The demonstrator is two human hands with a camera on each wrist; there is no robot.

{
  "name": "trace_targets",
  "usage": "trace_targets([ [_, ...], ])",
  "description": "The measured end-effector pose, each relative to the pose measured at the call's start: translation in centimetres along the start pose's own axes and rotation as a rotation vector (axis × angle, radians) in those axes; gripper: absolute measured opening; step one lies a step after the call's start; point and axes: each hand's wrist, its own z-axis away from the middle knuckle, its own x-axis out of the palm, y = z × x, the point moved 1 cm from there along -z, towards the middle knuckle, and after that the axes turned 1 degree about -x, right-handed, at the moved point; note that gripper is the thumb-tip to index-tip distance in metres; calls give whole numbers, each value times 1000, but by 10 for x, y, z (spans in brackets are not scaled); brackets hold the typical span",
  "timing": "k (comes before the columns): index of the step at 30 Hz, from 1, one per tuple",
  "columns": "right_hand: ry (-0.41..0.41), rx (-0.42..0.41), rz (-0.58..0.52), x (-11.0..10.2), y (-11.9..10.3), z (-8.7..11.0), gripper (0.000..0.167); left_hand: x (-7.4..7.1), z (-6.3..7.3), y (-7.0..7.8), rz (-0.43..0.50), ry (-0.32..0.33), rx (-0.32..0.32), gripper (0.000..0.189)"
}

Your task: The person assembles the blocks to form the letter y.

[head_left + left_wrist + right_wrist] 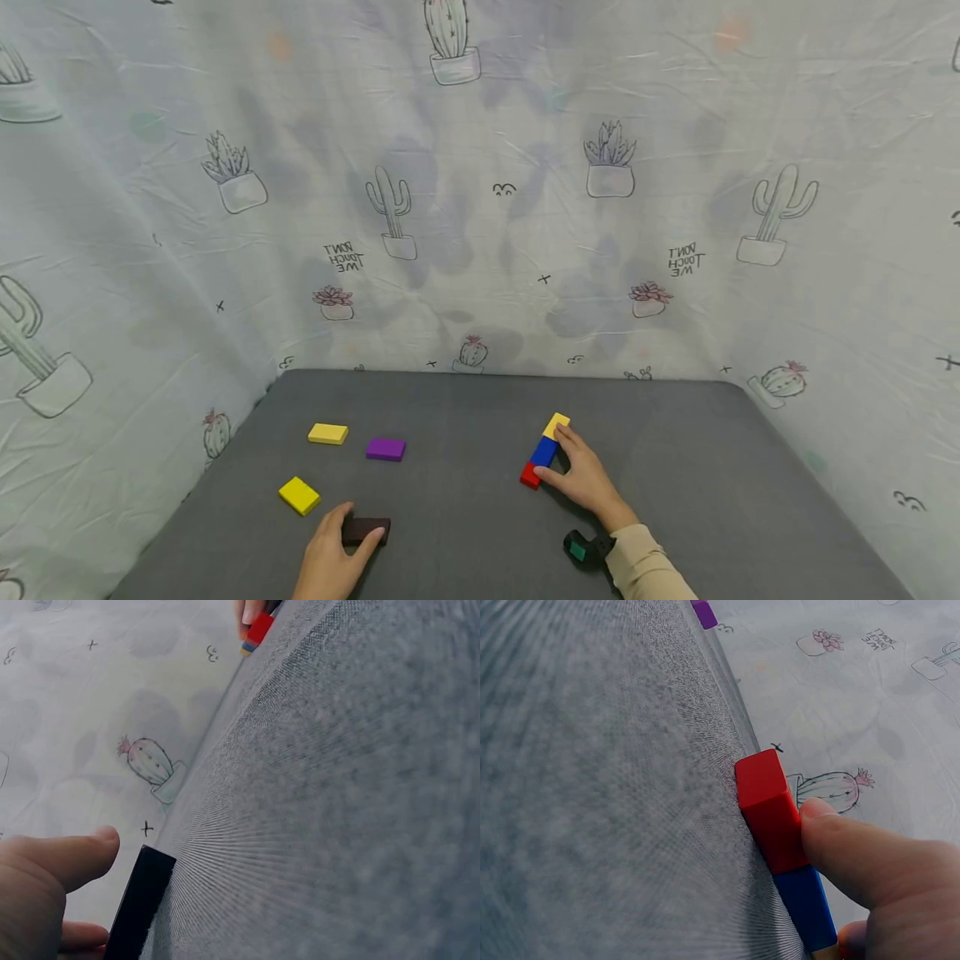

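In the head view my right hand (588, 479) spans a slanted row of three blocks, its thumb against the red block (529, 475) and a fingertip on the yellow block (556, 425). Between those two lies the blue block (543, 452); the right wrist view shows red and blue end to end, with the thumb at the red block's side (776, 832). My left hand (330, 554) is spread around a dark brown block (366, 531), fingers by its left end and thumb by its right. Seen from the left wrist, a gap shows between the thumb and that dark block (142, 900).
A pale yellow block (327, 433), a purple block (386, 450) and a bright yellow block (299, 496) lie on the left of the grey table (465, 483). Behind hangs a white cactus-print cloth (480, 275). A black device (587, 550) sits at my right wrist.
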Motion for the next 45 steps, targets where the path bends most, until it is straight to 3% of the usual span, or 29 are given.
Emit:
trace_targets([
  [14,11,-16,1,-1,2,-5,84,1,0,-3,-6,-29,11,81],
  [29,-3,-5,1,-1,0,-4,83,2,0,-5,-49,-8,53,79],
  [39,3,-11,10,0,1,-2,84,5,-1,-3,-46,-39,24,85],
  [45,8,-7,2,3,2,1,85,5,1,-3,-52,-36,43,85],
])
